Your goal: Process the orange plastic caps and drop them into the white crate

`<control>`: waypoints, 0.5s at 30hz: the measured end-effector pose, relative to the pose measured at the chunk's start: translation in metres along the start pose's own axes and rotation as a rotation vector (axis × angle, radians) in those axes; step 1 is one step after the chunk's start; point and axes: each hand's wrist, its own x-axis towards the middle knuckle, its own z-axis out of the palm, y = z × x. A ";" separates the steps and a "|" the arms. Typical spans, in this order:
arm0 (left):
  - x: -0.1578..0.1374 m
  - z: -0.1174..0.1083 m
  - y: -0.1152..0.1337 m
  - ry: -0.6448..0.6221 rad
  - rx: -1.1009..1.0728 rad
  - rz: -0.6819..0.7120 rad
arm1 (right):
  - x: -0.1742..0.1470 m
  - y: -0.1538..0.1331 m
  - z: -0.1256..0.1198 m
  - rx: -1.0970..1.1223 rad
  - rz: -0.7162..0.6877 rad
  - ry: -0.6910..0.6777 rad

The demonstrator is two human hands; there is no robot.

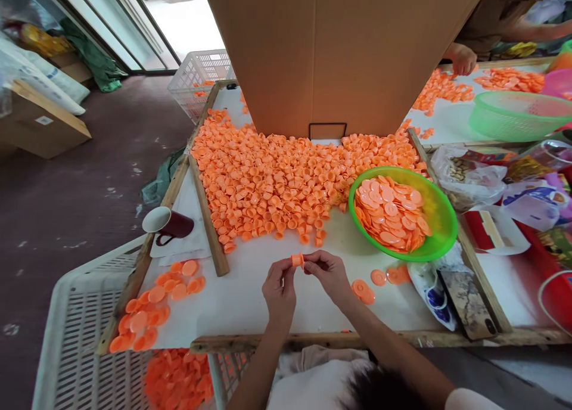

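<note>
1. Left hand (280,285) and right hand (328,273), clock centre: fingertips pinched close on one orange piece (297,260); small grip area, could slip or twist if pressed unevenly.
2. Pile of orange cups (268,183), 12 o'clock: loose front, a bump could roll some down.
3. Green bowl (448,231), 2 o'clock: heaped discs (391,210), might spill if knocked.
4. Mug (176,224), 9–10 o'clock: near table edge, could fall if a sleeve catches it.
</note>
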 end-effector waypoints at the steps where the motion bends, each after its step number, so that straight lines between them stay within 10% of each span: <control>1: 0.000 -0.001 0.001 -0.016 -0.005 -0.016 | 0.001 -0.001 -0.001 -0.006 0.003 -0.008; 15: 0.000 -0.002 -0.011 -0.165 -0.344 -0.249 | 0.013 0.007 -0.008 -0.116 -0.057 -0.185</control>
